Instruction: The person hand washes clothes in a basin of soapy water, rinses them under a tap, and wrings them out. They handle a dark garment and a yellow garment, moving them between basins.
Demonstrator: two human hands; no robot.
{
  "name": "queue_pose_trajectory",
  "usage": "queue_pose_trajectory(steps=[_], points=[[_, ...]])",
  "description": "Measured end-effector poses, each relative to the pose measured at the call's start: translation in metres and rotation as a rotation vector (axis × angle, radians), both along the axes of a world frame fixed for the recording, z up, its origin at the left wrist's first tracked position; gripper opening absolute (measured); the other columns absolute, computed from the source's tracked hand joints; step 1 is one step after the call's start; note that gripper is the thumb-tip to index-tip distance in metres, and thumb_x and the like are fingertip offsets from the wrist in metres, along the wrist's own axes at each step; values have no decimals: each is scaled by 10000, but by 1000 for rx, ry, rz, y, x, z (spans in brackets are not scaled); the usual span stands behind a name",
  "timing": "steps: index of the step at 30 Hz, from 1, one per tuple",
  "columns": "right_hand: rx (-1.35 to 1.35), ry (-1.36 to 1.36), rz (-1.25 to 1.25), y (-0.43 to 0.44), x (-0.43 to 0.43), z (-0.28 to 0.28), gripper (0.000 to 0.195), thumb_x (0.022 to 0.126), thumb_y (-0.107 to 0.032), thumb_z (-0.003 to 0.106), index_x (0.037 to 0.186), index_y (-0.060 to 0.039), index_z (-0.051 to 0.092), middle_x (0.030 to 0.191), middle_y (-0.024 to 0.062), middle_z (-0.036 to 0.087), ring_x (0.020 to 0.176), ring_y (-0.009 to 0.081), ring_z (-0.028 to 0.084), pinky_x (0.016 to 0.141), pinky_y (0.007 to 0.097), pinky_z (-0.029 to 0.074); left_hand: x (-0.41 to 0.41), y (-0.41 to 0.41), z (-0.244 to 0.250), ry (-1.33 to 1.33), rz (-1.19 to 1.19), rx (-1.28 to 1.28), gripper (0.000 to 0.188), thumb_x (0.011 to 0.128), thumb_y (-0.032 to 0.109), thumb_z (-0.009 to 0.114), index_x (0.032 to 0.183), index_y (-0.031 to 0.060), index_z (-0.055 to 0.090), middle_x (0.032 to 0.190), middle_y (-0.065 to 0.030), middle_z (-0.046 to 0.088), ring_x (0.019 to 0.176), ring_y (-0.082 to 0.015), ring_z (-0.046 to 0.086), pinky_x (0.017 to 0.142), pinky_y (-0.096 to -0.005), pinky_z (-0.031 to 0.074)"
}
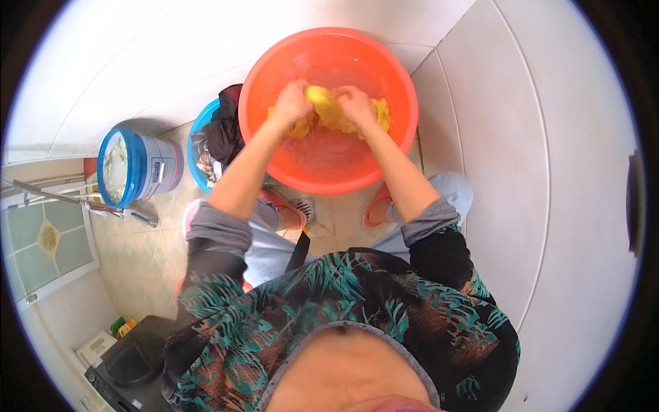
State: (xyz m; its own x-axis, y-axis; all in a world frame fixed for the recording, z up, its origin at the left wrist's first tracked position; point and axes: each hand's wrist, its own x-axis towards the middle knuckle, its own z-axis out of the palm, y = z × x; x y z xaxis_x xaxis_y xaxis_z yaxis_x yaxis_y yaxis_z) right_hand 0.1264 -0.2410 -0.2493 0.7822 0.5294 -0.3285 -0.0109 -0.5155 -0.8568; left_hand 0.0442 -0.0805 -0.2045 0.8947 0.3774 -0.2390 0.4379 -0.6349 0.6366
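A large orange plastic basin (329,185) stands in front of me with water in it. Yellow cloth (332,116) lies partly in the water, bunched and spread to both sides of my hands. My left hand (294,103) grips the cloth on the left, its fingers closed and slightly blurred. On the right, my right hand (355,105) holds another part of it. Between the two hands a raised, twisted fold of the cloth shows above the water. The fingertips of both hands are partly hidden.
Left of the basin, a blue tub (198,175) holds dark clothes (225,136). A blue-rimmed bucket (162,165) stands farther left, near a mop-like handle (56,196). A floor drain (305,208) lies between my feet. Tiled walls (494,154) close in at right and behind.
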Motion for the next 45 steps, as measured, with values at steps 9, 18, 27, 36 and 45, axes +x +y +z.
queue_pose_trajectory(steps=[9, 18, 27, 36, 45], points=[[739, 1151, -270, 5, -39, 62, 730, 792, -738, 347, 1271, -197, 454, 1278, 109, 482, 1140, 326, 471, 882, 646, 352, -17, -41, 128, -413, -257, -279, 354, 656, -123, 548, 986, -4, 502, 978, -77, 571, 943, -175, 564, 842, -290, 456], [1219, 1362, -522, 17, -31, 46, 557, 948, -461, 234, 1052, -5, 536, 1014, 164, 607, 1004, 332, 562, 892, 501, 445, -88, -20, 94, -496, -138, -1211, 349, 736, 4, 561, 1081, 17, 514, 1137, -114, 565, 1059, -240, 549, 940, -365, 420], [1115, 1277, -221, -4, -54, 107, 593, 898, -556, 362, 1169, -56, 532, 1202, 116, 558, 1125, 273, 520, 960, 471, 402, -31, -30, 5, -649, 385, -1874, 457, 914, 378, 383, 1209, 45, 489, 1224, -161, 531, 1102, -329, 521, 946, -484, 417], [634, 692, -41, -14, -51, 94, 824, 801, -584, 556, 1371, -56, 282, 1356, 190, 392, 1218, 307, 432, 1006, 443, 355, -9, -17, 9, -579, 575, -1478, 295, 923, 115, 434, 1182, -23, 465, 1051, -183, 572, 903, -277, 605, 777, -372, 537], [-222, -372, 298, 1, -77, 123, 1215, 560, -499, 786, 1399, -9, 57, 1286, 414, 275, 1083, 508, 474, 935, 478, 409, 25, -17, 73, 222, 39, -218, 388, 805, 209, 574, 1122, -16, 574, 1140, -169, 589, 1001, -291, 599, 762, -390, 529]])
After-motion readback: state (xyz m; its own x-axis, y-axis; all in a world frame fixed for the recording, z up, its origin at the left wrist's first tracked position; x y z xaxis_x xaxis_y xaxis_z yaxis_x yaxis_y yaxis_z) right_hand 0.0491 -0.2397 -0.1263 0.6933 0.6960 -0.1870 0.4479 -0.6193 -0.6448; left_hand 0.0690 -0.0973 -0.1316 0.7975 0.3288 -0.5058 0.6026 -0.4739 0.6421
